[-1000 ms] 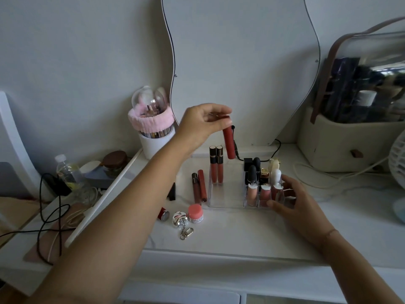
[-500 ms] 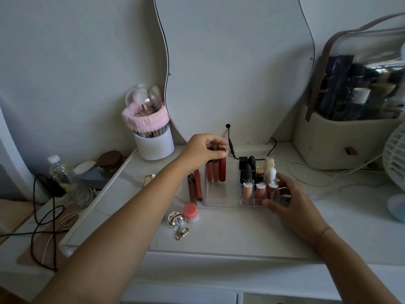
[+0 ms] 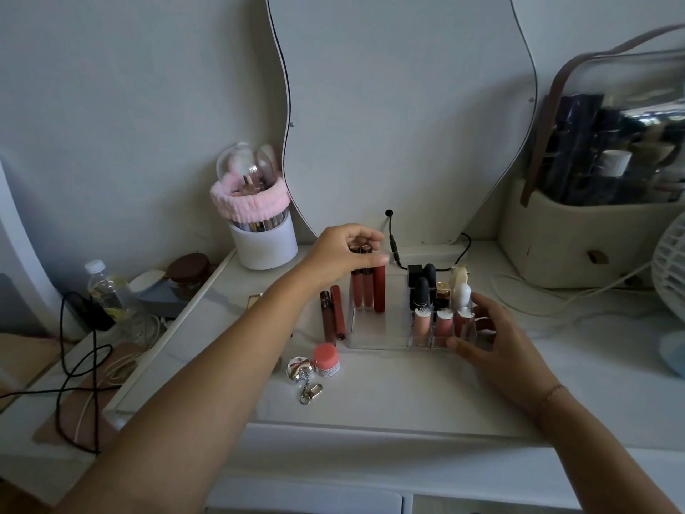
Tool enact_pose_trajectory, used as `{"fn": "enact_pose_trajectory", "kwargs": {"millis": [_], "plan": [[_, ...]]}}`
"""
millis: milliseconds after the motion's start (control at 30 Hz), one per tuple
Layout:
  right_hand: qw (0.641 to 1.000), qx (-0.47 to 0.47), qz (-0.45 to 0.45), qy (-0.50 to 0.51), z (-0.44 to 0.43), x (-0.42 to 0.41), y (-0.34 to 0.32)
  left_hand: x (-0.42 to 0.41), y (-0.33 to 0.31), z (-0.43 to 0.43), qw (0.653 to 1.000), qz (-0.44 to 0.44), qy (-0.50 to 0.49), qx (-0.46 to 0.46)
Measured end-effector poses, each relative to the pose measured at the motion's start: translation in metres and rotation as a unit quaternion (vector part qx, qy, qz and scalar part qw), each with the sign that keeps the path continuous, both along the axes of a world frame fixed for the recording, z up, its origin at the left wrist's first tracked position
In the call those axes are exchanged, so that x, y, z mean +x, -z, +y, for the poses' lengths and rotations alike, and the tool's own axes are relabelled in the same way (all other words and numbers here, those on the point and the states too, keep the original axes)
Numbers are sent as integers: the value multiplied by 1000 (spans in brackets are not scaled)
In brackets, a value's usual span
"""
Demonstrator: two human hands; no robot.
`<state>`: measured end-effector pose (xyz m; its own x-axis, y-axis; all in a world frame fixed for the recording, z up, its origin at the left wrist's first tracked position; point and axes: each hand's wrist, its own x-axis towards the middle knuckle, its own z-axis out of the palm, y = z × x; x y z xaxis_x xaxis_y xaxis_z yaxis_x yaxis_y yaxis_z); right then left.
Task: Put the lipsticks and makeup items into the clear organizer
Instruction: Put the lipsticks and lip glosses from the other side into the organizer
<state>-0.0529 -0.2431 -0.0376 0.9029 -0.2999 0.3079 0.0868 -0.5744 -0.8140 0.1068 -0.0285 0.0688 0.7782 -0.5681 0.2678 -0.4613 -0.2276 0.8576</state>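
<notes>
Left hand [image 3: 343,254] pinching red lip tube [image 3: 379,287] upright into clear organizer [image 3: 374,333]; right hand [image 3: 485,339], fingers spread, steadying it.

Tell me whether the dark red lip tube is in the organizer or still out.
In. The dark red tube stands upright inside the clear organizer, beside two pink tubes.

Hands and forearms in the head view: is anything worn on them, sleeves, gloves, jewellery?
Both forearms are bare, with no sleeves in view. The left hand shows no glove, ring or watch. The right hand is also ungloved; a thin cord bracelet circles its wrist. No other markings are visible.
</notes>
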Motion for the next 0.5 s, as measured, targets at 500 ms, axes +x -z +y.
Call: {"fn": "enact_pose_trajectory", "kwargs": {"millis": [500], "plan": [[1000,-1,10,-1,4,-4,-7,55,60,95,933,-27,-240,268]]}}
